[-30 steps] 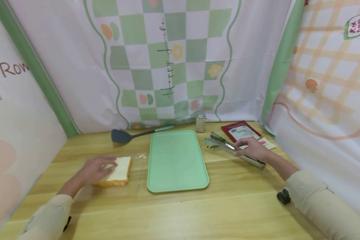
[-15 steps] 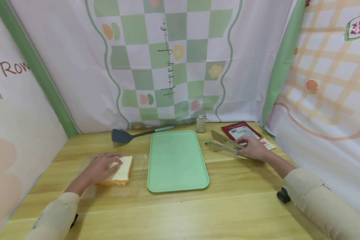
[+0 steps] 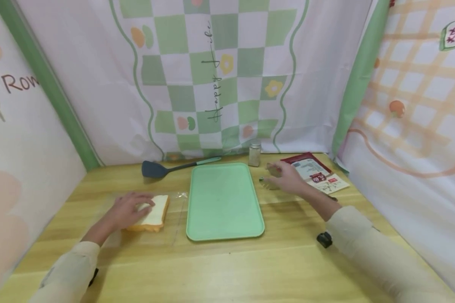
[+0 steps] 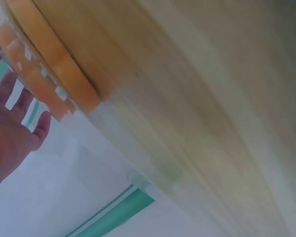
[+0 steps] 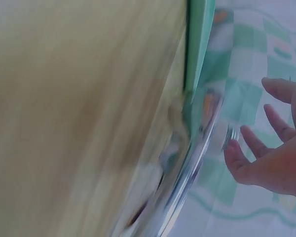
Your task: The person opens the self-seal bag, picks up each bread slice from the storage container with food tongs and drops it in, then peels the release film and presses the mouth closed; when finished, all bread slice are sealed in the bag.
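Note:
My left hand (image 3: pixel 130 210) rests on top of white bread (image 3: pixel 157 212) with an orange-brown crust. The left wrist view shows two stacked crust edges (image 4: pixel 64 69) beside the loosely spread fingers (image 4: pixel 22 103). A clear plastic sheet or bag (image 3: pixel 180 219) lies under or around the bread. On the right, my right hand (image 3: pixel 288 179) hovers over metal tongs (image 5: pixel 187 173), its fingers spread and holding nothing. From the head the hand hides most of the tongs; one tip shows at its left. Between the hands lies a pale green tray (image 3: pixel 225 202).
A dark spatula (image 3: pixel 155 169) with a green handle lies behind the bread. A small glass jar (image 3: pixel 254 155) stands behind the tray's right corner. A red and white food packet (image 3: pixel 311 168) lies beyond the right hand. Fabric curtains (image 3: pixel 220 84) close off the back and sides.
My right hand has let go of the tongs, whose arms sprang apart, and has moved left and spread its fingers. My left hand shifted slightly right on the bread, then stayed.

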### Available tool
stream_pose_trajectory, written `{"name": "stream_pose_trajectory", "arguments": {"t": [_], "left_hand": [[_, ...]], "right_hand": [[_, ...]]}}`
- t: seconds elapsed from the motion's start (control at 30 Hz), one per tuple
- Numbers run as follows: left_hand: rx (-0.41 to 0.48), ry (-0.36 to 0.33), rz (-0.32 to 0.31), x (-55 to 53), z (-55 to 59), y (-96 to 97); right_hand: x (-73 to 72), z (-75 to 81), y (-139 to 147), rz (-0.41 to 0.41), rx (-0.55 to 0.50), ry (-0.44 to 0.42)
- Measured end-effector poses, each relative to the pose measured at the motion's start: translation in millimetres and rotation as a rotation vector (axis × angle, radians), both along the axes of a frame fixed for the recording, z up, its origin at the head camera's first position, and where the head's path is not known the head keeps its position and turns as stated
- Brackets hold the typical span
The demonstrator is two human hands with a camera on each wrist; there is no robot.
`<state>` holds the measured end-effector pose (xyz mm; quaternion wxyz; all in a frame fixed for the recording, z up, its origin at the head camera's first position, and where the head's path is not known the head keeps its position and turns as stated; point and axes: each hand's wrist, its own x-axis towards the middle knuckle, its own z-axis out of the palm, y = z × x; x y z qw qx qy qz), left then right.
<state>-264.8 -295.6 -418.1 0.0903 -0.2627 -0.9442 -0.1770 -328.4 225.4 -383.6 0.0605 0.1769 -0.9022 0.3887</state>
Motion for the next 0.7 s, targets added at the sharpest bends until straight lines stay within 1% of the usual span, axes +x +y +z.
{"name": "stream_pose_trajectory", "arguments": {"t": [0.07,0.13,0.2,0.27,0.3,0.37,0.43,0.53,0.63,0.7], "left_hand": [[0.001,-0.004,-0.003,-0.9,-0.2,-0.5],[0.002,-0.005,-0.006,-1.8,-0.7,-1.0],[0.003,-0.003,-0.006,-3.0,-1.2,-1.3],[0.003,0.0,-0.008,-4.2,-1.5,-1.6],[0.003,0.001,-0.009,-4.7,-1.3,-1.6],[0.003,0.003,-0.013,-6.0,-0.6,-1.5],[-0.002,0.008,-0.019,-7.2,0.8,-1.2],[-0.009,0.011,-0.022,-9.8,4.2,0.9],[-0.025,0.004,-0.013,-14.0,6.7,3.1],[-0.037,-0.004,-0.008,-19.4,8.4,6.3]], "right_hand": [[-2.9,1.1,-23,0.047,-0.007,0.01],[-5.2,4.4,-45,0.073,0.012,0.02],[-8.7,6.3,-66,0.126,0.028,0.052],[-11.6,7.7,-85,0.182,0.038,0.062],[-12.4,8.7,-95,0.21,0.041,0.06],[-14.7,8.3,-112,0.269,0.022,0.03],[-16.5,7.8,-129,0.304,0.026,-0.009],[-20.3,5.6,-149,0.352,0.062,-0.044],[-26.1,2.1,-168,0.403,0.115,-0.026],[-29.9,0.1,-177,0.41,0.148,0.0]]}}
